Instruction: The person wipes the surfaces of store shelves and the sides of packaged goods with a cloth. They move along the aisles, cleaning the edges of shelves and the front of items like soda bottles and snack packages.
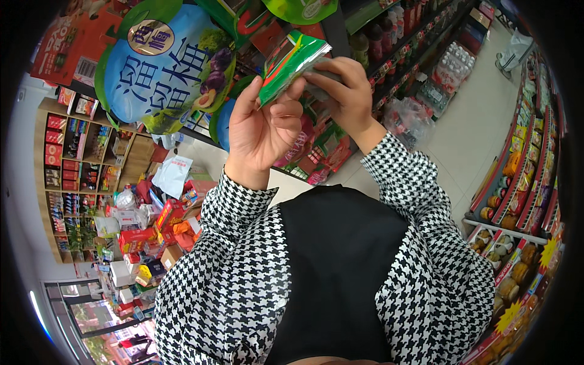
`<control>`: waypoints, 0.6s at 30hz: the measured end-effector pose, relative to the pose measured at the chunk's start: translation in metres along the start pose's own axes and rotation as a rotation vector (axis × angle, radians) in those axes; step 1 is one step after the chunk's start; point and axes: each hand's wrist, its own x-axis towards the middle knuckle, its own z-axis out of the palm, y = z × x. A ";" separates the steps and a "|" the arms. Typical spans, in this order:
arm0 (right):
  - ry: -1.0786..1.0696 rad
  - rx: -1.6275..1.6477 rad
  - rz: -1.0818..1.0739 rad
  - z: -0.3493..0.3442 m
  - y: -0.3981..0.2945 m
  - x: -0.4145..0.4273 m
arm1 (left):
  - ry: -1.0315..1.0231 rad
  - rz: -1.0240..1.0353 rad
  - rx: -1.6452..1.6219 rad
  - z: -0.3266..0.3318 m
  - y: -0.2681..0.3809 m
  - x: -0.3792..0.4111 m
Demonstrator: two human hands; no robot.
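Observation:
A small green plastic snack packet (288, 68) with red and yellow stripes and a silvery crimped edge is held up in front of me. My left hand (267, 123) grips its lower left end, thumb on the near face and fingers behind. At the other end, the fingers of my right hand (342, 91) close on the packet's back side, slightly blurred; the right thumb is hidden. Just beyond hangs a large blue and green bag of dried plums (169, 68), bearing writing and a picture of fruit. Another green bag (301, 8) shows at the top edge.
Drink shelves (401, 41) run along the upper right, with wrapped bottle packs (451, 64) on the floor (483, 109). Snack shelves (524, 169) and jars (511, 278) line the right. Left are a cluttered counter (150, 228) and wooden shelving (82, 159). A person's legs (515, 52) show far off.

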 end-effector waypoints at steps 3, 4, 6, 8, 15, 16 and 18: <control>-0.019 0.012 -0.032 0.014 0.006 0.004 | 0.013 0.000 0.027 -0.001 -0.001 0.002; -0.054 -0.002 -0.029 0.017 0.009 0.001 | 0.024 -0.003 0.035 -0.002 -0.003 0.002; -0.093 -0.037 -0.006 0.021 0.010 -0.007 | 0.031 -0.009 0.038 -0.002 -0.005 0.005; -0.138 -0.039 0.051 0.020 0.013 -0.026 | 0.031 -0.009 0.063 -0.005 -0.007 0.004; -0.330 -0.100 0.174 0.001 0.020 -0.094 | 0.093 -0.025 0.104 -0.018 -0.015 0.003; -0.329 -0.110 0.199 -0.004 0.018 -0.099 | 0.116 -0.021 0.114 -0.019 -0.017 0.002; -0.307 -0.146 0.230 -0.014 0.018 -0.106 | 0.130 -0.027 0.187 -0.022 -0.021 0.002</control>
